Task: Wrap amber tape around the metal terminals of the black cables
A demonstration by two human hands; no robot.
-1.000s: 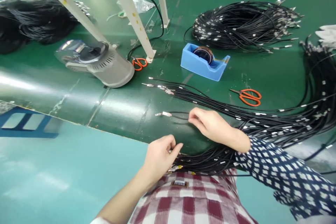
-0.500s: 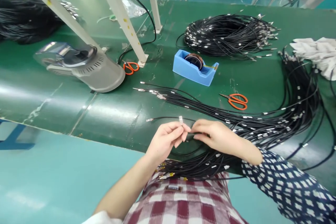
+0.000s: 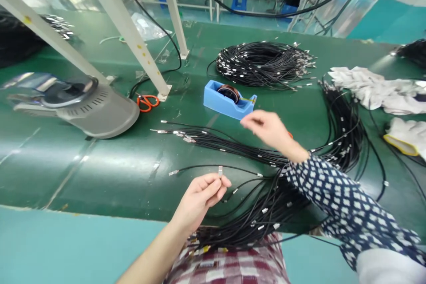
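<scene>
My left hand (image 3: 203, 193) is closed in a pinch near the front of the table, with the small whitish connector end (image 3: 220, 171) of a black cable rising above its fingertips. The rest of that cable is hidden by the fingers. My right hand (image 3: 266, 128) is raised off the cables, fingers bent and tips together beside the tape dispenser (image 3: 216, 100). Nothing shows in its fingers. The blue dispenser carries a roll of brownish tape (image 3: 229, 92). A loose cable (image 3: 199, 166) with a connector lies behind my left hand. A bundle of black cables (image 3: 259, 213) hangs towards my lap.
A coil of black cables (image 3: 262, 64) lies at the back. More cables (image 3: 229, 142) stretch across the middle. A grey machine (image 3: 103, 113) stands left, with orange-handled scissors (image 3: 148, 103) beside it. White gloves (image 3: 376, 91) lie right. White posts (image 3: 143, 53) rise from the table.
My right hand has left my left hand and moved up and forward to the tape dispenser. My left hand still holds the connector end. The view has tilted up and shifted right.
</scene>
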